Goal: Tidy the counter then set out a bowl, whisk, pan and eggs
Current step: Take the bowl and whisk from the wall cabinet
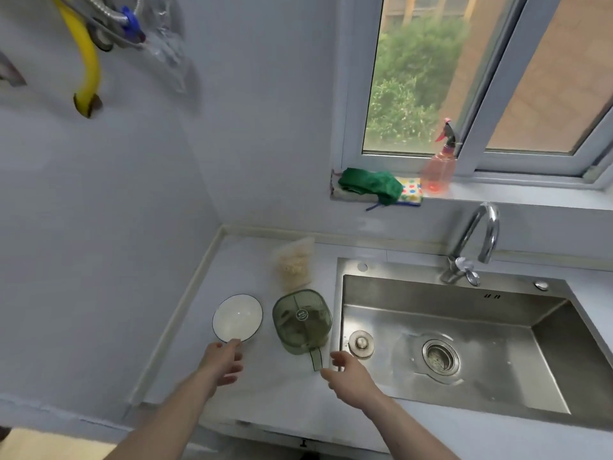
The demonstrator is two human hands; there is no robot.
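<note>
Your left hand (221,361) reaches over the pale grey counter (185,370) with its fingers loosely spread, holding nothing; one fingertip sits at the near rim of the round white bowl with the dark rim (237,317), though you cannot tell whether it touches. Your right hand (348,376) is also open and empty, its fingers relaxed, just beside the handle of the translucent green plastic strainer container (302,322), which points toward you. The bowl stands upright on the counter, just left of the green container and apart from it. Behind the container lies a clear plastic bag of pale grain-like contents (295,265), near the back wall. To the right is the stainless steel sink (497,370), with a round metal drain plug (361,343) lying in its near-left corner and a curved chrome tap (477,240) behind. On the windowsill rest a crumpled green cloth (370,185) and a pink spray bottle (438,167).
</note>
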